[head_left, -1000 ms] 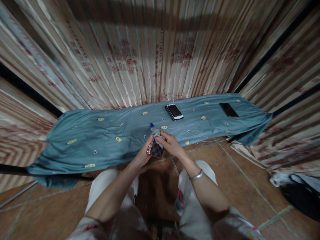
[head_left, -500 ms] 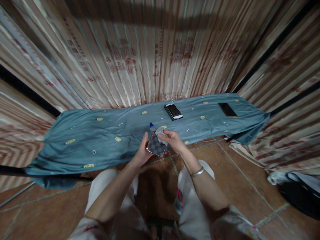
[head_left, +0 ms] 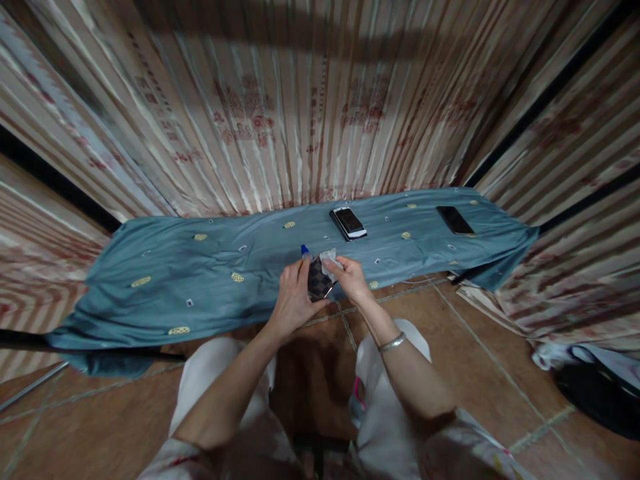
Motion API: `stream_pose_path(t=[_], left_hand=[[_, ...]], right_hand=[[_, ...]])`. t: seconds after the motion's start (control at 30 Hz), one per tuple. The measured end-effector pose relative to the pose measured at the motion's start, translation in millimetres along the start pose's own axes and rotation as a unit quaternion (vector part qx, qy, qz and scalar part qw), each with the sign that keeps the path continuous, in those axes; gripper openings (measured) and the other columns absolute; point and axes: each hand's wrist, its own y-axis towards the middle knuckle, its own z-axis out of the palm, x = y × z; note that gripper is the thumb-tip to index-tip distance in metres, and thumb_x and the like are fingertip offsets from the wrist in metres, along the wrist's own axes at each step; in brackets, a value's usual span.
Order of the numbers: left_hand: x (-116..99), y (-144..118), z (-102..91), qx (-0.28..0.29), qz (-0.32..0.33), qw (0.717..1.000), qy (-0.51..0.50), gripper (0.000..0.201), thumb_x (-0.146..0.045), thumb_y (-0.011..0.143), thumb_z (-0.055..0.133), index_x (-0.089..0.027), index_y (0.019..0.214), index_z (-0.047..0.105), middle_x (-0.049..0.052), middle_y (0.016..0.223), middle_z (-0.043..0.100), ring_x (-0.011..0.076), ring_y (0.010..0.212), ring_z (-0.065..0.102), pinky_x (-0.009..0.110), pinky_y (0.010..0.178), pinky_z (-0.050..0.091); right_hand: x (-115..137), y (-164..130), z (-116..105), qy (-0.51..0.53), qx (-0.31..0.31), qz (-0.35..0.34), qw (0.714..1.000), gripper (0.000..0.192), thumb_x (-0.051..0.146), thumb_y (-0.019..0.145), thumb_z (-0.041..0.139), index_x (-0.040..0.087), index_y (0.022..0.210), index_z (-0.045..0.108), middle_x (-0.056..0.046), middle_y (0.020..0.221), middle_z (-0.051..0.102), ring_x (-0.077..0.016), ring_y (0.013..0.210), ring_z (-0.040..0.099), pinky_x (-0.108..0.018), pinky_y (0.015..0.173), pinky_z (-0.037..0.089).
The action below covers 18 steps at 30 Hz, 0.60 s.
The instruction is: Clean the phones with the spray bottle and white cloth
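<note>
A phone in a checkered case (head_left: 318,283) is tilted above the front edge of the blue cloth. My left hand (head_left: 295,291) is closed around its left side, fingers over the far edge and thumb along the near one. My right hand (head_left: 351,277) pinches a white tissue (head_left: 329,257) and presses it against the far right part of the case. Just beyond the phone, a small bottle with a blue cap (head_left: 305,251) is partly hidden by my left fingers.
A white-framed phone (head_left: 349,223) lies on a dark one on the blue cloth (head_left: 260,240). Another dark phone (head_left: 455,220) is farther right. Striped curtains (head_left: 300,133) hang behind, and a black bag-like item (head_left: 595,397) is on the tiled floor.
The phone has turned in my left hand, which now reaches over its left side instead of supporting it from below. My right hand has shifted the tissue slightly right and toward the far edge.
</note>
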Motion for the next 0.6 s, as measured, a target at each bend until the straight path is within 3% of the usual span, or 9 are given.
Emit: stream_pose_path(t=[0.13,0.33,0.5,0.6], left_hand=[[4,1,0.9,0.009,0.009,0.999,0.047,0.090,-0.037,0.070,0.080,-0.017,0.148,0.041,0.018,0.136,0.054,0.0370,0.120,0.051,0.057,0.105,0.041],[10,1,-0.8,-0.020,-0.006,1.000,0.006,0.089,-0.037,0.066,0.081,-0.016,0.145,0.046,0.014,0.124,0.057,0.0337,0.114,0.053,0.052,0.103,0.045],[17,3,-2.1,-0.042,-0.060,0.997,-0.024,0.091,-0.042,0.061,0.085,-0.016,0.141,0.051,0.013,0.121,0.058,0.0332,0.113,0.054,0.051,0.103,0.046],[19,5,-3.5,-0.050,-0.095,0.993,-0.045,0.091,-0.045,0.058,0.086,-0.014,0.138,0.054,0.014,0.120,0.059,0.0336,0.115,0.056,0.049,0.105,0.046]], right_hand=[[-1,1,3,0.013,0.009,0.001,1.000,0.055,0.065,0.055,0.085,0.018,0.081,0.075,0.000,0.068,0.073,-0.0142,0.058,0.059,-0.027,0.059,0.046],[0,-2,6,0.096,0.036,0.036,0.994,0.056,0.066,0.051,0.087,0.020,0.079,0.075,-0.002,0.076,0.076,-0.0170,0.068,0.066,-0.029,0.069,0.053],[-13,0,6,0.128,0.043,0.048,0.990,0.056,0.070,0.061,0.081,0.020,0.084,0.073,-0.007,0.088,0.079,-0.0239,0.084,0.071,-0.037,0.079,0.059],[-22,3,9,0.087,0.059,-0.016,0.994,0.060,0.078,0.077,0.062,0.021,0.090,0.072,-0.010,0.091,0.078,-0.0261,0.090,0.073,-0.042,0.084,0.059]])
